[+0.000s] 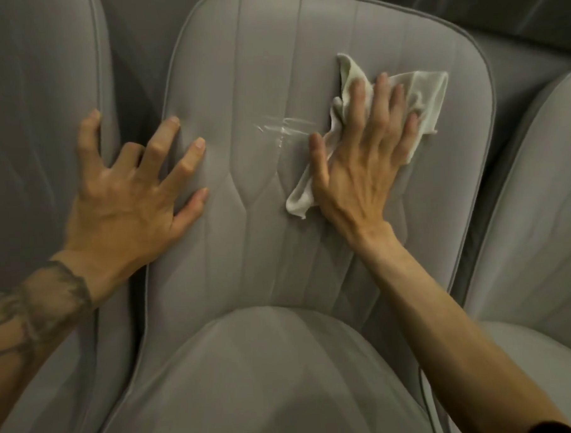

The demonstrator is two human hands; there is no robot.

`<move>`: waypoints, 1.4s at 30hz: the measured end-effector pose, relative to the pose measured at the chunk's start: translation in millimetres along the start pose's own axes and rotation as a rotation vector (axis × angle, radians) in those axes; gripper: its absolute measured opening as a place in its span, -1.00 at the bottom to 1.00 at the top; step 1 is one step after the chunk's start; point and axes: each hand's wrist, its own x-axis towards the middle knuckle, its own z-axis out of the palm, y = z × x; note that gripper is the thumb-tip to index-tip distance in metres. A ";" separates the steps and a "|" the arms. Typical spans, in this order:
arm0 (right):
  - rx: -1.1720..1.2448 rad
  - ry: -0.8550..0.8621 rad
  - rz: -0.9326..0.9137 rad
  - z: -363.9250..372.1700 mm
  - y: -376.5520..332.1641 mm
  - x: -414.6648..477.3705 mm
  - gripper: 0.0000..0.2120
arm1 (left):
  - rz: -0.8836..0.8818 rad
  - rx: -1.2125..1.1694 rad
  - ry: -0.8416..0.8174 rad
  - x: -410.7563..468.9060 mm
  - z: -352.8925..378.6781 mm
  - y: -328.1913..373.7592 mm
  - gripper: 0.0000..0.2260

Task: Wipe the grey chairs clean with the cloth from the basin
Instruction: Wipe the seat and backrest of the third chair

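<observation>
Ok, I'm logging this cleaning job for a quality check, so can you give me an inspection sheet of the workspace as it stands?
Surface: grey backrest of the middle chair, with a shiny wet streak near its centre.
Job's things: pale cloth lies crumpled on the upper right of the backrest; the basin is not in view.
Clutter: nothing seen.
Hands: right hand presses the cloth with fingers laid flat. Left hand rests with fingers spread on the middle chair's left edge, its little finger touching the left chair.
Cables: nothing seen.
Surroundings: right chair alongside, also grey; more grey upholstery behind.
</observation>
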 end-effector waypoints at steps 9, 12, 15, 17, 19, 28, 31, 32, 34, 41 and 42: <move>0.051 -0.097 0.039 6.0 -23.1 -61.8 -0.36 | -0.003 0.012 0.001 0.4 -0.3 0.1 -0.49; 0.058 -0.192 0.044 0.4 -30.5 -101.1 -0.40 | -0.001 0.030 0.004 0.9 -1.7 1.4 -0.50; 0.019 -0.055 0.119 8.8 -36.7 -50.3 -0.47 | 0.004 0.021 -0.002 2.6 -2.3 2.2 -0.50; 0.027 0.063 0.147 20.0 -38.6 0.5 -0.48 | 0.003 0.029 -0.003 0.9 -0.1 1.0 -0.50; 0.009 0.144 0.203 27.0 -41.9 26.7 -0.49 | 0.000 0.027 -0.003 -0.3 0.6 -1.0 -0.50; 0.088 -0.154 -0.015 10.0 -58.8 -68.5 -0.45 | -0.005 0.046 -0.035 0.4 1.6 -0.1 -0.48; 0.047 0.076 0.060 22.5 -41.4 16.6 -0.51 | -0.007 0.057 -0.029 0.3 2.6 0.4 -0.48; 0.039 0.143 0.103 25.8 -39.2 41.2 -0.52 | -0.008 0.056 -0.029 0.1 2.7 0.3 -0.48; 0.050 0.192 0.161 26.0 -50.0 56.4 -0.52 | -0.010 0.056 -0.018 1.2 3.2 -0.1 -0.48; 0.141 -0.210 -0.219 1.0 -66.4 -57.6 -0.45 | -0.013 0.059 -0.051 1.2 -1.2 0.9 -0.48; 0.120 -0.158 -0.197 2.6 -58.8 -39.2 -0.49 | -0.013 0.055 -0.047 1.6 -1.4 1.5 -0.48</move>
